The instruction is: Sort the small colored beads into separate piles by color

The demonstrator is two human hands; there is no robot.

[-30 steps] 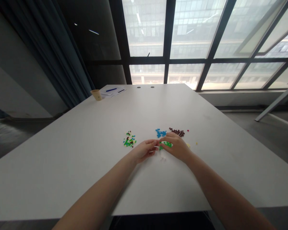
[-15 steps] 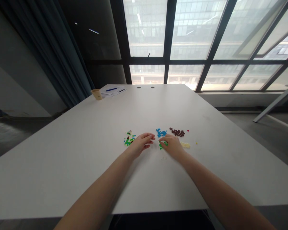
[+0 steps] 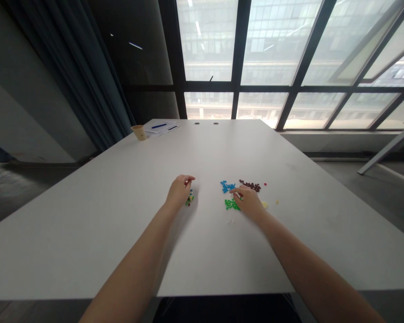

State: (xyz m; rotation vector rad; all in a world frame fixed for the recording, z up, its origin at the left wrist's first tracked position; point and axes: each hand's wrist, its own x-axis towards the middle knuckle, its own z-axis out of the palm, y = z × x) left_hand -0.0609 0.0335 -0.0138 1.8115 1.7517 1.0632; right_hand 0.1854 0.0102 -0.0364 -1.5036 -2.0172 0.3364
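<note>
My left hand (image 3: 179,190) hovers over the mixed pile of small bricks (image 3: 189,198), hiding most of it. Its fingers are curled together at the tips; what they pinch, if anything, is too small to see. My right hand (image 3: 248,201) rests on the white table (image 3: 121,224), fingers curled, fingertips touching the green brick pile (image 3: 231,205). Just beyond lie a blue brick pile (image 3: 227,186) and a dark brown brick pile (image 3: 251,185). A pale yellow piece (image 3: 264,204) peeks out beside my right hand.
A paper cup (image 3: 139,132) and papers with a blue pen (image 3: 161,127) sit at the table's far left corner. Tiny loose bricks (image 3: 276,202) lie right of the piles. Large windows rise behind the table, a dark curtain to the left.
My left hand moved left and away from my right hand, onto the mixed pile. My right hand shifted slightly forward, uncovering the green pile.
</note>
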